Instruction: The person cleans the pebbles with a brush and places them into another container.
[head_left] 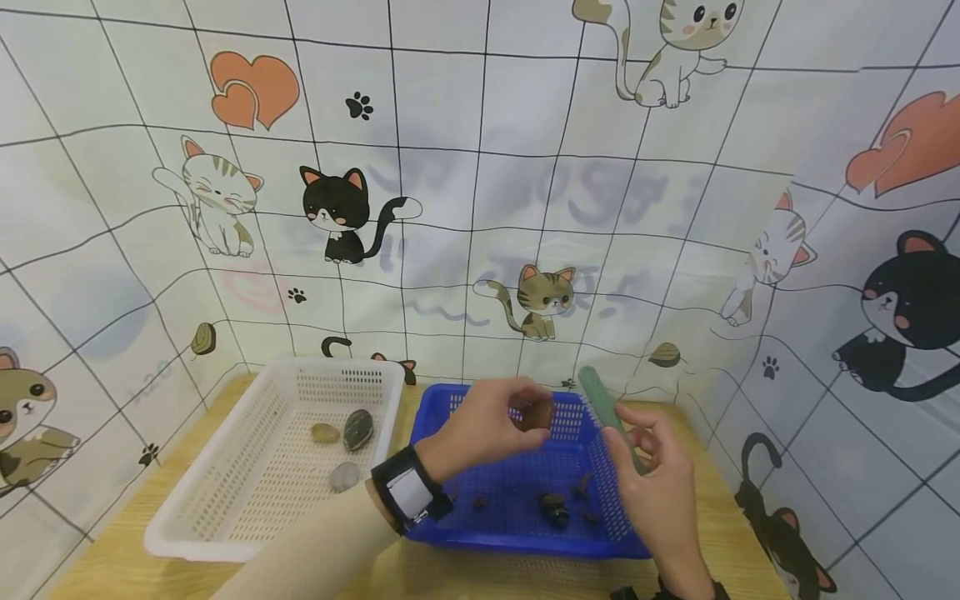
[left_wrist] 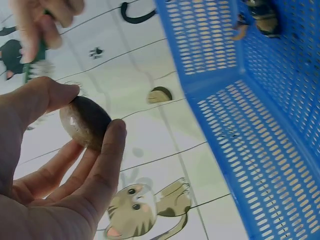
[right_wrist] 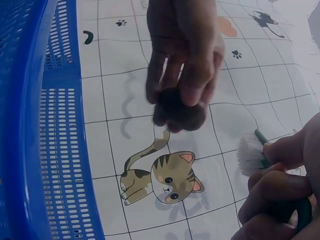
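Note:
Over the blue basket (head_left: 517, 543), my left hand (head_left: 480, 427) pinches a smooth brown stone (left_wrist: 86, 122) between thumb and fingertips. My right hand (head_left: 660, 479) grips a green-handled brush (head_left: 597, 393) to the right of that stone. White bristles (right_wrist: 250, 154) stick out from the brush, facing the left hand in the head view. Thumb and curled fingers wrap the brush handle, hiding part of it. Stone and brush are apart, with a small gap between them. Below the hands, a dark striped stone (head_left: 553, 508) and several small dark pieces lie in the blue basket.
A white basket (head_left: 202, 552) stands to the left on the wooden table (head_left: 123, 533). In it lie a dark green stone (head_left: 358, 429), a small tan stone (head_left: 325, 433) and a pale grey stone (head_left: 345, 477). A cat-print sheet (head_left: 442, 192) encloses the table's back and sides.

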